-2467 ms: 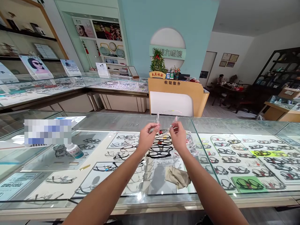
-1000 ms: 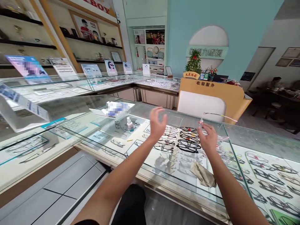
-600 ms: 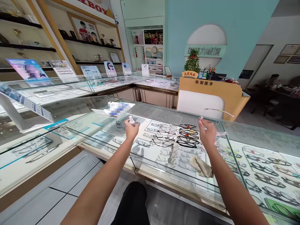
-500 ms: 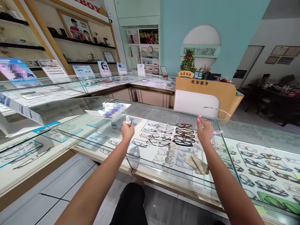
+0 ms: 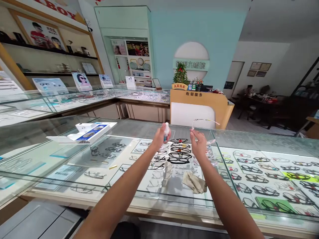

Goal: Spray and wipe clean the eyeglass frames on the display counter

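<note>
My left hand is closed around a small spray bottle with a white top and something blue lower down. To its right, my right hand pinches a pair of clear-framed eyeglasses at the front. One thin temple of the glasses stretches out to the right above the hand, and the lenses are hard to make out. Both hands are raised over the glass display counter, a short gap between them. Nearer to me, a crumpled beige cloth lies on the counter below my right forearm.
A column of black-framed glasses shows below and between my hands. More frames fill the section on the right. An opened white and blue box rests on the glass at left. Beyond stands a yellow cashier desk.
My left hand has brought the spray bottle rightward, close to the glasses in my right hand. The view has turned to the right. The cloth has stayed on the counter.
</note>
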A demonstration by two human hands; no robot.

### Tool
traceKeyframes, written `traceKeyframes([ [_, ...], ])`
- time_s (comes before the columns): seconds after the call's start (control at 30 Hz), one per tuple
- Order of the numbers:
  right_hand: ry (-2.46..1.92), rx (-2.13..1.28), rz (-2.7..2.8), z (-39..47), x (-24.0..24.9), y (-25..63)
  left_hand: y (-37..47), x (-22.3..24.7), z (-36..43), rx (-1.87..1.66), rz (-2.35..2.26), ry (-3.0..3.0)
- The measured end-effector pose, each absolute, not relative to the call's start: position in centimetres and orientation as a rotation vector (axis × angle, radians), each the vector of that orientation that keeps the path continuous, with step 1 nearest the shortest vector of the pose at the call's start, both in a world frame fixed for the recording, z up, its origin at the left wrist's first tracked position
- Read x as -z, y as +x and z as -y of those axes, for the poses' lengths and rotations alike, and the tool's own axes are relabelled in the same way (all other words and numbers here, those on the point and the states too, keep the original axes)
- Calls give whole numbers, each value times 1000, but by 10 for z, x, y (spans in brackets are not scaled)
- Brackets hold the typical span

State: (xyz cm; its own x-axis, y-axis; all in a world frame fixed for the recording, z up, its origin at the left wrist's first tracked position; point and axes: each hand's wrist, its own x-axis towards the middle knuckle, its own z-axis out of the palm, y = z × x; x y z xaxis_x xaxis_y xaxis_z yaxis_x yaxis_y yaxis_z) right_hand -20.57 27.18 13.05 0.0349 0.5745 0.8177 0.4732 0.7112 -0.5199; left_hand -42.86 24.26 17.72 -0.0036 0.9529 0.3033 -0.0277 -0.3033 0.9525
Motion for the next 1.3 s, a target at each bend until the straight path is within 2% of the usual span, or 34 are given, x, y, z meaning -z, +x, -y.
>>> traceKeyframes([
  [0.13, -870, -134, 1623, -271, -130, -209, -397, -175, -256, -1284, -801, 1220],
  [0.33, -870, -282, 1625, -260, -133, -217, -401, -162, -261, -1265, -697, 1129],
  [0.63, -783, -665, 1578, -241, -141, -233, -407, -148, -264, -1416, -949, 1351],
  [0.8, -764, -693, 1627, -232, -142, -240, -411, -144, -261, -1587, -1121, 1581],
  [1.3, -750, -748, 1653, -222, -143, -247, -411, -138, -263, -1537, -1110, 1570],
])
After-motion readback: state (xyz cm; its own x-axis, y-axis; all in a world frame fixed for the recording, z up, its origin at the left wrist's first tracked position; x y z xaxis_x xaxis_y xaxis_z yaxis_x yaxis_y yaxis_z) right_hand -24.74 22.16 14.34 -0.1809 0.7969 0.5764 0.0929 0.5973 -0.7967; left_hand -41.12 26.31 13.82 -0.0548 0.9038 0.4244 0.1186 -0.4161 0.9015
